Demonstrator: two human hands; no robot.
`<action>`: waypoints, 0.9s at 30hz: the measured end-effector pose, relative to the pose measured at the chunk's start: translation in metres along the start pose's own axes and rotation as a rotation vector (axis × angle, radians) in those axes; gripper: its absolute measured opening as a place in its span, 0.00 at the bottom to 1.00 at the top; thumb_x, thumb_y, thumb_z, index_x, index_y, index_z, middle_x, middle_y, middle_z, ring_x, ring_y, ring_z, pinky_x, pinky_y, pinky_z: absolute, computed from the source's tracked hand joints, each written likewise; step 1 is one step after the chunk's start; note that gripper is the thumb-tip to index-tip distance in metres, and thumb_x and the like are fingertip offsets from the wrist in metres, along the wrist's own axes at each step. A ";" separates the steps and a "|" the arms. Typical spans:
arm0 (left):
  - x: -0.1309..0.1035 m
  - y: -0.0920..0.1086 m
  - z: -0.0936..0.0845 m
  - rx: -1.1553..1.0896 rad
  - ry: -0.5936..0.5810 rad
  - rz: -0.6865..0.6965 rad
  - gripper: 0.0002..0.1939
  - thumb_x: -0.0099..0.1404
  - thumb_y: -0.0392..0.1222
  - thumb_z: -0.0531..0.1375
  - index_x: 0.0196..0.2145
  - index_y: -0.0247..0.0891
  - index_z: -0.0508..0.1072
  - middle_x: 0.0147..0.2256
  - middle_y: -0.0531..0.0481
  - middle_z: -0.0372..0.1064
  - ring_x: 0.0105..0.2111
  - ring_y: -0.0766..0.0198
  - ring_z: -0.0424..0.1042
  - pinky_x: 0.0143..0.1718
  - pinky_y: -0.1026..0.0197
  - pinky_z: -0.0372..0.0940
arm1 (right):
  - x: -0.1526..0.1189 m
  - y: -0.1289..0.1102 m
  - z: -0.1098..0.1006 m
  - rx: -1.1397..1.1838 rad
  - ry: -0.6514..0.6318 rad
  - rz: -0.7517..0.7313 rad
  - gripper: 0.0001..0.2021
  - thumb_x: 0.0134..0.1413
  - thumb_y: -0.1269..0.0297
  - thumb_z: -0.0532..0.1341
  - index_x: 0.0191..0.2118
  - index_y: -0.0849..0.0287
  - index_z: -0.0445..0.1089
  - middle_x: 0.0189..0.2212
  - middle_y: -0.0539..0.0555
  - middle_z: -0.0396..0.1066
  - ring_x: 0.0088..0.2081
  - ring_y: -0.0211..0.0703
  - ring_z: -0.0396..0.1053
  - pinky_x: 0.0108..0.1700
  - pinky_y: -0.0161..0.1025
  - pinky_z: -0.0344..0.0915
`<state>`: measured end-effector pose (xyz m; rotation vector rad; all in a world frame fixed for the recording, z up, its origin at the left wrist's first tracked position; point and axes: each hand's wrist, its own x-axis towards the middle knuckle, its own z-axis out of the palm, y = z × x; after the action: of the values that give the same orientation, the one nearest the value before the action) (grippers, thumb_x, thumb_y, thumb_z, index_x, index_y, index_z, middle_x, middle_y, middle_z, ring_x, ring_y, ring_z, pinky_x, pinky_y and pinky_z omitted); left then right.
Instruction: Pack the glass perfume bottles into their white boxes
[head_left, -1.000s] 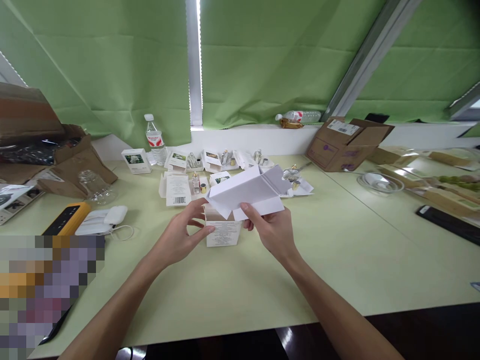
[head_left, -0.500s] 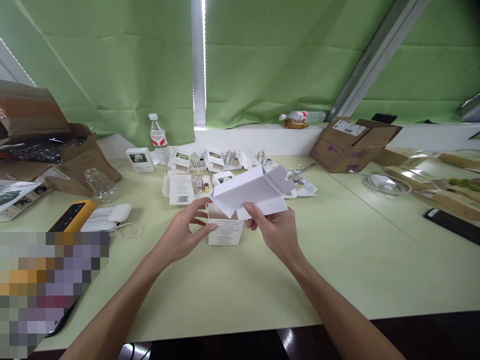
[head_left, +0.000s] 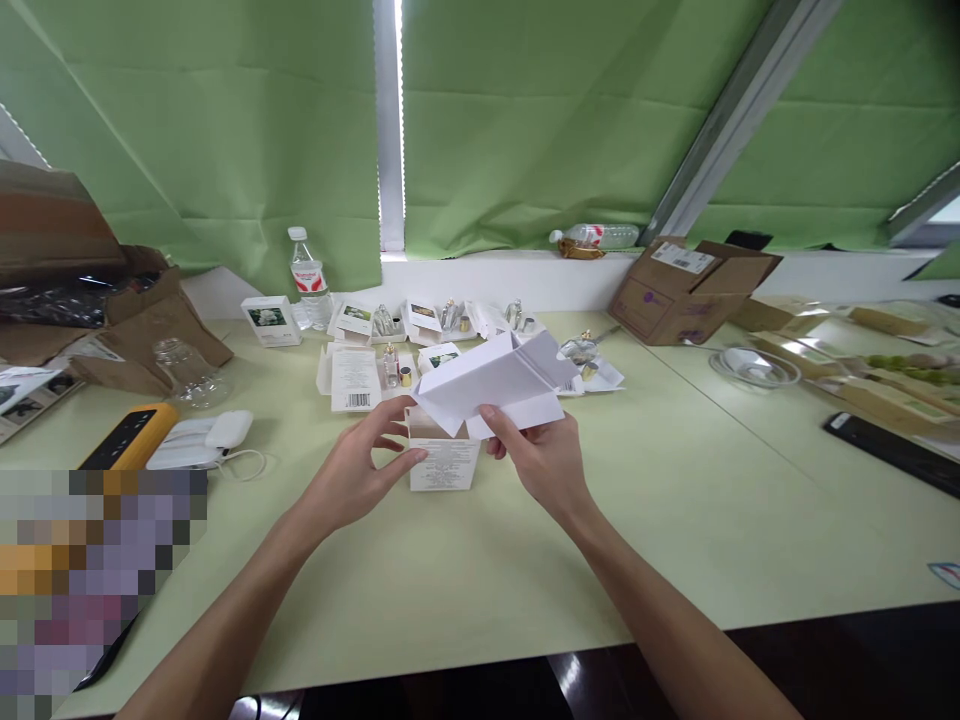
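Note:
In my right hand [head_left: 546, 462] is a folded white card insert [head_left: 495, 385], pinched between thumb and fingers and tilted above a small open carton. That white carton [head_left: 442, 467] stands on the table with printed text on its front. My left hand [head_left: 367, 462] is closed around the carton's left side, thumb at the front edge and fingers behind. The insert hides part of the carton's opening. Just beyond lie opened perfume boxes [head_left: 356, 380], with a small glass perfume bottle [head_left: 391, 366] and a gold cap [head_left: 406, 377] beside them.
A closed white box [head_left: 271, 322] and an upright water bottle [head_left: 309, 280] stand at the back left. Brown cardboard [head_left: 667, 300] sits at the back right. A yellow device [head_left: 131, 437] and a white earbud case [head_left: 229, 429] lie left; a black phone [head_left: 892, 452] lies right.
The view has turned slightly to the right, so everything sits a little further left. Both hands keep nearly the same pose around the carton and the insert.

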<state>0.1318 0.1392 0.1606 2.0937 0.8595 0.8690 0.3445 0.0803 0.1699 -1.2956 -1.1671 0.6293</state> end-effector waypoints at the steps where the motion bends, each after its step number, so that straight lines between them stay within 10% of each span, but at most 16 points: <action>1: 0.000 0.000 0.000 0.000 0.000 0.002 0.25 0.66 0.47 0.58 0.59 0.48 0.59 0.54 0.47 0.67 0.46 0.59 0.72 0.45 0.52 0.72 | 0.000 0.000 0.000 -0.008 -0.004 0.002 0.16 0.51 0.51 0.65 0.27 0.61 0.72 0.18 0.51 0.69 0.20 0.39 0.66 0.21 0.37 0.66; 27: -0.001 -0.002 0.001 0.075 0.021 0.045 0.32 0.67 0.49 0.57 0.66 0.54 0.50 0.60 0.50 0.63 0.48 0.57 0.72 0.46 0.53 0.73 | 0.003 0.001 -0.005 -0.055 -0.063 0.050 0.16 0.53 0.51 0.65 0.29 0.62 0.73 0.20 0.53 0.70 0.22 0.39 0.65 0.22 0.35 0.62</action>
<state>0.1314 0.1398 0.1584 2.1798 0.8704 0.8963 0.3505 0.0810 0.1702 -1.3635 -1.2138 0.6835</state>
